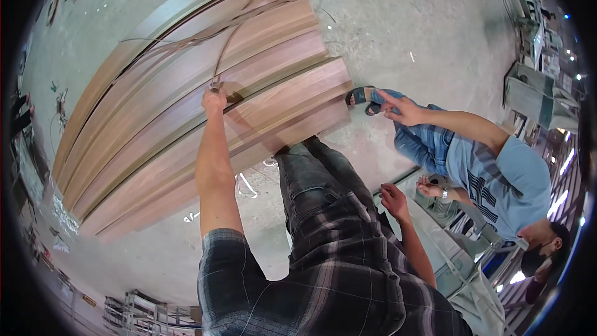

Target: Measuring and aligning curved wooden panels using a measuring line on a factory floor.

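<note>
Brown wood-grain laminate boards (186, 112) lie stacked on the grey concrete floor (423, 31), and the left hand (214, 99) is closed on a thin brown edge-banding strip (227, 50) that curls up from the top board. Right hand (393, 199) hangs loosely curled, empty, beside the dark jeans. Nearby, a seated co-worker's hand (401, 107) points toward the stack.

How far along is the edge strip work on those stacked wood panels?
Loose trimmed strips already lie across the stacked panels, so some edges look done. The left hand grips a thin strip at a panel edge; the right hand hangs free. How many panels remain cannot be told.
</note>
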`<state>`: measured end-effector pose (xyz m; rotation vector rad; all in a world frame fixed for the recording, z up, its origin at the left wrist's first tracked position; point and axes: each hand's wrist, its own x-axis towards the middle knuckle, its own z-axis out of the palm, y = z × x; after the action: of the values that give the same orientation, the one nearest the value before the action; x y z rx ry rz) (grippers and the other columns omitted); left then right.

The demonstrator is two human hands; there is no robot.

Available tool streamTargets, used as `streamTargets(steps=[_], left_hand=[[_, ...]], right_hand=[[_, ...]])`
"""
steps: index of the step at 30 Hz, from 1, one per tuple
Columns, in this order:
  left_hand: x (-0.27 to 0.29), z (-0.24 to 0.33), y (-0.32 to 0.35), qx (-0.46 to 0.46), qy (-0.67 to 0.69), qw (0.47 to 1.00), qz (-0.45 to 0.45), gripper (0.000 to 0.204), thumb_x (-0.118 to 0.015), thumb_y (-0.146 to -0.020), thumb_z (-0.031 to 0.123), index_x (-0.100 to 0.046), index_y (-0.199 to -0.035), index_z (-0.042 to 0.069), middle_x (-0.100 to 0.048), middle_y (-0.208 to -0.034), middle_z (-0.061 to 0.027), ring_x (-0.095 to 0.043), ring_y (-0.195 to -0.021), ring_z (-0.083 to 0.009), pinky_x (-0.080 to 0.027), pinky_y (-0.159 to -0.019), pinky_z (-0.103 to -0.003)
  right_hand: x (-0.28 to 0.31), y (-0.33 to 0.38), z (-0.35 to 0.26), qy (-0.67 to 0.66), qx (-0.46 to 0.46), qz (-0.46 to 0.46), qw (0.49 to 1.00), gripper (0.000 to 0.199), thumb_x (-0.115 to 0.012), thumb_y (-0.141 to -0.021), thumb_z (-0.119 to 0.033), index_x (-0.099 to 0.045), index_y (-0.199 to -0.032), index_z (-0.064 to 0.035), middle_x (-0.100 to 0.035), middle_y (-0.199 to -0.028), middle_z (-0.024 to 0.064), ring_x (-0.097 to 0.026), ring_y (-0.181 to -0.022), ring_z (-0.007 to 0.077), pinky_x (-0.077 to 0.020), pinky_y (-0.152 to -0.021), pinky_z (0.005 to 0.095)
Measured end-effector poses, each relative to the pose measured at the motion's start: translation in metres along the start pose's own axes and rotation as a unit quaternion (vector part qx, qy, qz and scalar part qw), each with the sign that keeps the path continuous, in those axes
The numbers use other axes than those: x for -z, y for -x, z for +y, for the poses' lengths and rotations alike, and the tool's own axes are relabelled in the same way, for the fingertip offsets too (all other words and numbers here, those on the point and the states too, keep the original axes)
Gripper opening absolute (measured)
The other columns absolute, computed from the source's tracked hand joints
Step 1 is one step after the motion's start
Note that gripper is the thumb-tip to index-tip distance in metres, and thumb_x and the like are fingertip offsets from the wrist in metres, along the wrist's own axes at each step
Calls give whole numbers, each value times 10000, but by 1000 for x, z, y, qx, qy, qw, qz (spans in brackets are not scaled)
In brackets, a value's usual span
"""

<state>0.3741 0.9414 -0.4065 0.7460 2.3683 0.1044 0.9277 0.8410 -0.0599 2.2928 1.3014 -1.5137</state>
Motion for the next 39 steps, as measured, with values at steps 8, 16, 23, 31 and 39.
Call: streamTargets(steps=[8,16,23,31,39], left_hand=[[12,28,12,4,15,1000,-9,267,-503,-852,379,-611,-982,173,-642,-924,-189,-608,-897,-367,-481,-759,-477],[76,41,48,-139,-21,987,76,314,-470,-873,349,-577,-763,75,-624,-767,-185,-599,-728,-402,-464,-638,-488],[157,11,135,-175,112,972,-108,390,-499,-879,381,-588,-703,45,-561,-560,-149,-547,-489,-286,-427,-482,-380],[244,-4,290,-55,429,865,-256,332,-490,-915,339,-583,-728,80,-439,-471,35,-370,-376,-35,-307,-373,-186],[261,8,427,-79,446,841,-295,243,-506,-914,268,-593,-835,55,-501,-562,26,-430,-450,-34,-346,-410,-189]], right_hand=[[-9,-7,-18,-34,-7,-29,999,234,-550,-887,-108,-547,-1090,9,-643,-914,85,-613,-820,131,-485,-706,256],[-15,-32,-36,112,163,-64,978,247,-559,-855,-104,-546,-1076,4,-633,-943,97,-636,-841,155,-497,-732,276],[-37,-46,-40,88,229,-99,964,290,-630,-808,-166,-559,-1049,-21,-618,-945,131,-638,-832,236,-500,-737,323],[-64,-54,-139,113,307,-171,929,316,-638,-788,-125,-567,-1080,-29,-619,-939,147,-612,-829,247,-490,-746,325],[-108,-3,-255,160,683,-55,710,465,-695,-736,-187,-543,-1165,-92,-564,-1157,127,-530,-1049,324,-445,-868,396]])
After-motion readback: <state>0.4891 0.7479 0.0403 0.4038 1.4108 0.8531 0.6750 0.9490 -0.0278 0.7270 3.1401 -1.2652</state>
